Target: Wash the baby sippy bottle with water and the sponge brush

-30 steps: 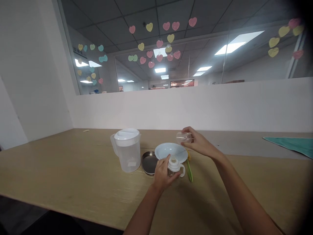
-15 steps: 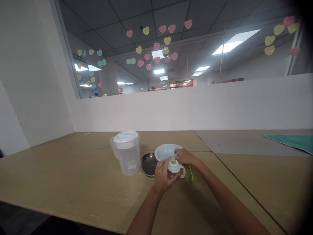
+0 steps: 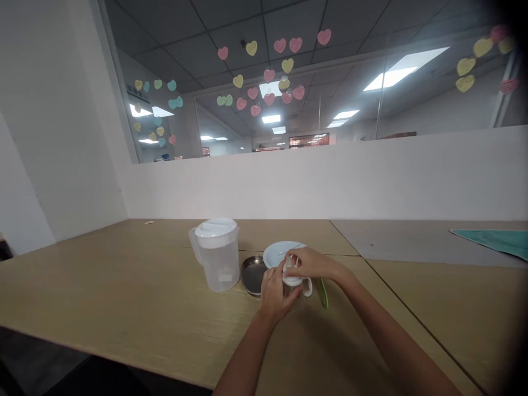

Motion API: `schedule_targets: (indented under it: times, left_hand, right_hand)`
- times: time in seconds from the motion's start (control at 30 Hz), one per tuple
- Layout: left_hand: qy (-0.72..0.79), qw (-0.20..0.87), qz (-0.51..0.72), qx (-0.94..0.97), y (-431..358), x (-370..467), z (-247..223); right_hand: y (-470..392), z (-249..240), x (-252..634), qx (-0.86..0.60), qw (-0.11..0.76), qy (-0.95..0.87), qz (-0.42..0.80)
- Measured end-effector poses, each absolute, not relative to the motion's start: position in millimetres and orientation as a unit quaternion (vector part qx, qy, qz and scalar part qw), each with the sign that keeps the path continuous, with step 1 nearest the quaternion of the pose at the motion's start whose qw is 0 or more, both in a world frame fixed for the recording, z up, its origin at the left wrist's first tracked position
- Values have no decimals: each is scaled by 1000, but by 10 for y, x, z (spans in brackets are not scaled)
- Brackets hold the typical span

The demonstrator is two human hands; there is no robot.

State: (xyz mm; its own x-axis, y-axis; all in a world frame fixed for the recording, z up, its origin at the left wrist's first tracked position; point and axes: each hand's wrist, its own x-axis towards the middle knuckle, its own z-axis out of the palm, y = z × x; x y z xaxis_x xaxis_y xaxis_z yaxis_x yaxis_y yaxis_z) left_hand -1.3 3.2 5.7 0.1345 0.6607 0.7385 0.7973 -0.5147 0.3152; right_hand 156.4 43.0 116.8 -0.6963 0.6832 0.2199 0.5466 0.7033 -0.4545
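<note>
A small baby bottle (image 3: 292,281) with a white collar, a clear teat and a white side handle stands upright between my hands. My left hand (image 3: 272,292) is wrapped around its body from the left, thumb across the near side. From above and the right, my right hand (image 3: 310,262) curls its fingers around the top, at the teat and collar. The fingers partly cover the teat. Just behind the bottle is a pale blue-white plate (image 3: 274,252), partly hidden by my hands. A green-handled utensil (image 3: 323,296) lies to the right of the bottle.
A translucent lidded pitcher (image 3: 223,264) stands on the left, beside a round dark metal pan (image 3: 252,276). A teal cloth (image 3: 495,242) lies at the far right of the table (image 3: 136,297). Behind the table rises a white wall (image 3: 231,190) with a window above.
My right hand has moved left from beside the teat to close over the bottle's top. My left hand keeps its hold. The view has shifted slightly.
</note>
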Motion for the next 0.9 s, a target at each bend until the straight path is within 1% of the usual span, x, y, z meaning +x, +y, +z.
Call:
schedule_targets:
  times: [0.1,0.2,0.3,0.43,0.5,0.57,0.63,0.7,0.9]
  left_hand:
    - [-484,56,-449,-749,32,-16,43]
    - [-473,47,-449,-756,33,-15,28]
    - [-458,42,-445,-768,36,-18,17]
    - [-443,37,-434,-784,43,-14,12]
    - [-450,39,-434,-779,46,-4,14]
    - [-458,42,-432,-776,45,6,18]
    - [-461,43,-430,-775,43,11,21]
    - [-463,43,-434,-772,40,12,23]
    - [-473,45,-440,-762,35,16,24]
  right_hand:
    - [450,1099,1502,-332,199,-912,133]
    - [515,1078,1507,-323,193,-915,145]
    - [585,1095,1588,-300,182,-911,214]
    - [622,1162,1736,-227,149,-892,361]
    - [622,1193,1777,-220,143,-884,388]
    - [628,1202,1776,-253,172,-880,363]
    - [638,1193,1748,-302,211,-878,307]
    - [638,1186,1718,-329,228,-879,258]
    - [506,1290,1726,-240,240,-912,230]
